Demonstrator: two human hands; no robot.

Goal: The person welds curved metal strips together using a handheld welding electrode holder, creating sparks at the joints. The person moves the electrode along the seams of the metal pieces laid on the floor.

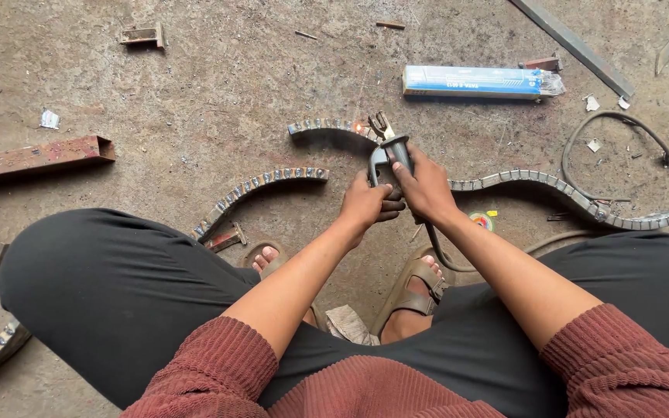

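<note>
Both hands gripping welding electrode holder (390,155) at frame center: left hand (367,203) and right hand (426,186) wrapping handle w/ closed fingers. Tip touching curved notched metal strip (333,128); bare concrete floor (218,85) opening upper left.

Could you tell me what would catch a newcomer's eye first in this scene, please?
Both hands draw the eye at centre: the left hand and right hand together grip a dark electrode holder, whose tip glows orange against a curved ribbed metal piece on the concrete floor. More curved ribbed strips lie to either side, and a long blue box rests further away, upper right.
</note>
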